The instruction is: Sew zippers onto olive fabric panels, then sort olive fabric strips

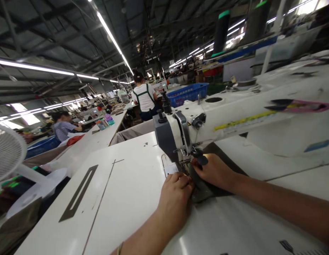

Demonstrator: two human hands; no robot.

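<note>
Nearest the camera, the left forearm (143, 235) is seen entering at the lower edge, with the left hand (177, 198) laid low in front of a sewing machine (165, 134). Dark cloth (204, 190) is located on the white counter (132, 173), beneath the machine head and by both hands. The left fingers are bent and drawn close together at the cloth's left side; whether any cloth is pinched cannot be told. The right hand (213, 171) is set to the right of the presser foot (185, 161), its fingers bunched narrow and partly hidden by a dark round disc (203, 160); its grip cannot be told either.

For good work, it is judged that the cloth should be guided with light, even pressure from both sides, its surface free of folds. Fingertips should be placed out of the stitching line, as little margin is judged to be available there.

Movement to the right is limited by the machine's long arm, on which yellow tape (245, 120) and pink-and-black snips (299, 105) are carried. More room is offered leftward, toward a flat slotted piece (66, 214). Beyond that, the counter's left edge is bordered by a white fan (7, 154).
</note>
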